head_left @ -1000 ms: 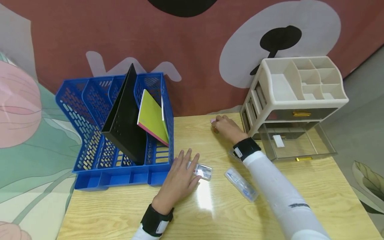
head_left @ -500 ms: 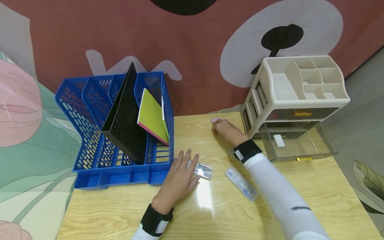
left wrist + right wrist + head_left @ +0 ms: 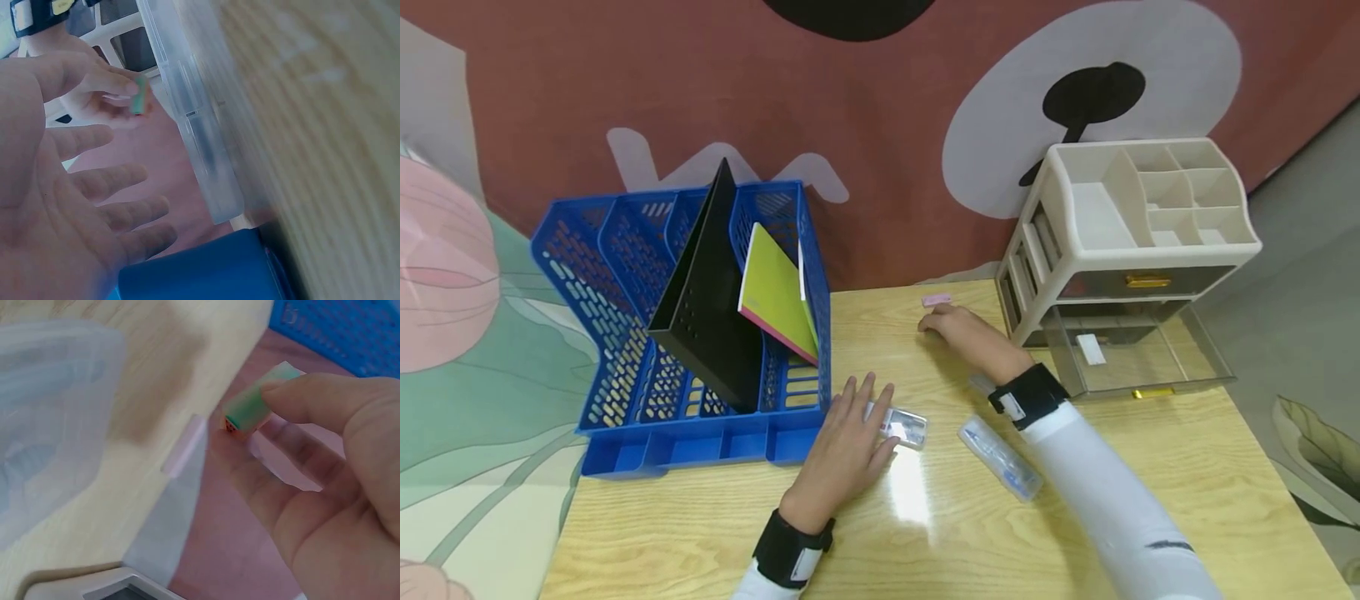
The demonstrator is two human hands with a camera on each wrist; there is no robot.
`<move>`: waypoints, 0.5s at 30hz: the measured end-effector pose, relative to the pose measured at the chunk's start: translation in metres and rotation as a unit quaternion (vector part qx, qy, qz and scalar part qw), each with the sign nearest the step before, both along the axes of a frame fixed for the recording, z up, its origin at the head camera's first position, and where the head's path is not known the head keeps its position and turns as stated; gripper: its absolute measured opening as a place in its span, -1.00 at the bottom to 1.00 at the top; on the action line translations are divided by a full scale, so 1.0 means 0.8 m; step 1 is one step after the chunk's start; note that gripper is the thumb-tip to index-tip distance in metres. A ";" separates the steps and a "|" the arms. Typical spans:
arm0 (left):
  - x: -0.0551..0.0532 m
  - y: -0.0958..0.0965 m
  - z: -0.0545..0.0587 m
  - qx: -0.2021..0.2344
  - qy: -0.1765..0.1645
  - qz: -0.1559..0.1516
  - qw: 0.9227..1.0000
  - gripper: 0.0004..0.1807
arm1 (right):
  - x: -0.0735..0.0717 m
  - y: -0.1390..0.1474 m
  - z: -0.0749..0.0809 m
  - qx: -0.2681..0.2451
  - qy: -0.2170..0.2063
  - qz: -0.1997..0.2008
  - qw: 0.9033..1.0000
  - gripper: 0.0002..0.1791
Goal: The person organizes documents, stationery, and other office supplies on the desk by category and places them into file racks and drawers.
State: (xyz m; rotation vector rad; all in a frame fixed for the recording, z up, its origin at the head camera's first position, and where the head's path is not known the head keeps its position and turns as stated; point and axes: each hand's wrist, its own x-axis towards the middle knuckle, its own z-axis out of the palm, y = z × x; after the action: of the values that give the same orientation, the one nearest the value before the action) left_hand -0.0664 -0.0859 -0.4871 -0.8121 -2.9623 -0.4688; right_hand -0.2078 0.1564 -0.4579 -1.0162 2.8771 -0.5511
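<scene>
Just right of centre in the head view, right hand (image 3: pixel 973 337) pinches small green block (image 3: pixel 255 402); left hand (image 3: pixel 842 450), fingers spread, lower centre. Step judged: pick-up. Next move likely calls for steady pinch.

Green block (image 3: pixel 247 406) hidden by the right grip (image 3: pixel 972 336) in head view.

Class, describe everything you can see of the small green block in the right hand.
The small green block is oblong, with a smooth-looking green face, and orange-red with dark dots at one end. Its material is unclear. The right hand pinches it between thumb and fingers, near the back of the table; nothing else visibly touches it. In the head view, it cannot be made out.
</scene>
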 end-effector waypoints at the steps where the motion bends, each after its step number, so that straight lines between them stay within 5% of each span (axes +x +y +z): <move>1: 0.000 0.000 0.000 0.001 -0.001 0.001 1.000 -0.25 | 0.003 0.000 0.003 -0.002 0.006 0.000 1.000 -0.77; 15: -0.003 0.003 -0.004 0.006 0.032 0.000 0.999 -0.26 | 0.061 0.019 0.032 -0.048 0.115 0.017 0.992 -0.73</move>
State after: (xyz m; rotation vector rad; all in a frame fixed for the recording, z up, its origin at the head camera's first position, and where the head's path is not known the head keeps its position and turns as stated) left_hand -0.0689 -0.0838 -0.4904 -0.8092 -2.8995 -0.4506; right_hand -0.1591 0.1718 -0.4324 -1.2167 3.0484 -0.6141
